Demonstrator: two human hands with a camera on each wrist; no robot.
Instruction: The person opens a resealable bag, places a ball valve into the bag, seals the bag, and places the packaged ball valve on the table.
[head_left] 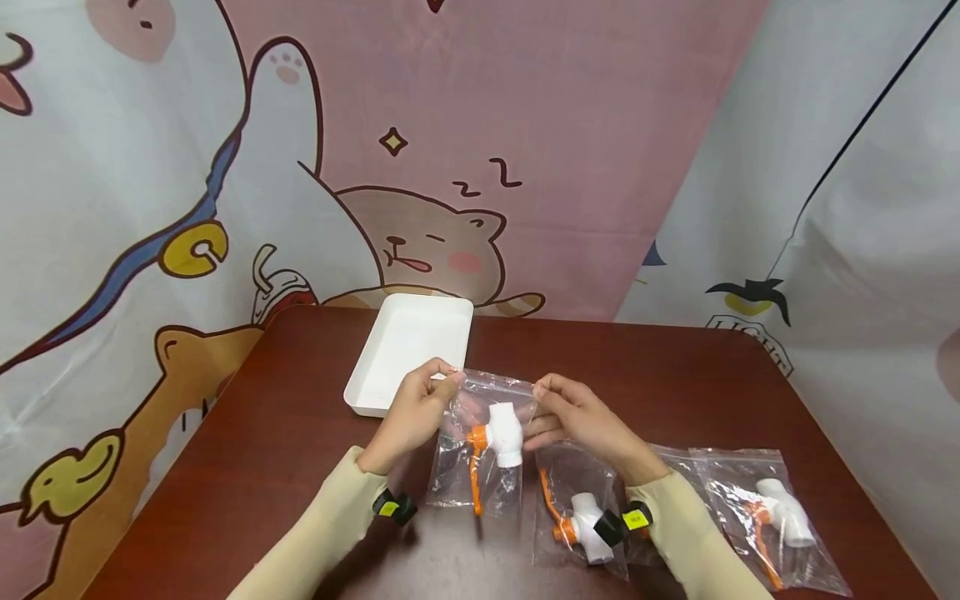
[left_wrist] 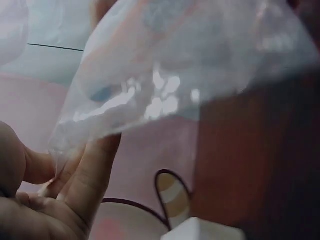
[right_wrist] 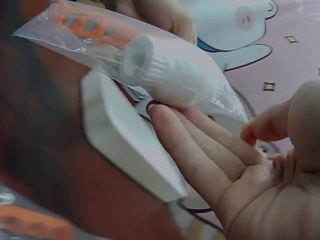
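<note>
Both hands hold up a clear zip bag by its top corners, over the middle of the table. Inside it is a white plastic ball valve with an orange handle. My left hand pinches the left corner between thumb and fingers. At the right corner, my right hand pinches the bag with thumb and index finger. Its other fingers lie extended behind the bag, near the valve, in the right wrist view. In the left wrist view the bag fills the upper part, its contents blurred.
A white tray stands at the back, left of the middle. More bagged valves lie on the right: one bagged valve beside the right forearm, another bagged valve farther right. The right sleeve partly covers bags between them. A printed cloth hangs behind the table.
</note>
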